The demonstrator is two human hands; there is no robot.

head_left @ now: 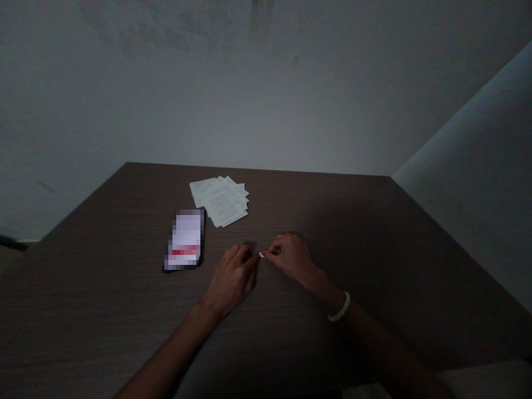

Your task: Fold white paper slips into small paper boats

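To the right of the phone, the right hand pinches a small white piece in a narrow grip, the left hand's hold on it unclear, so handling looks unfinished, while fanned papers lie just beyond the phone.

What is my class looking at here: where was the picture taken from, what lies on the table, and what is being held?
No machine here: these are a person's bare left hand and right hand, seen from a camera on that person's head. On the brown table lie fanned printed papers and a device with a blurred screen. The right hand, a pale bracelet behind it, pinches a small white piece. The left fingertips are right beside it; whether they grip it is unclear.
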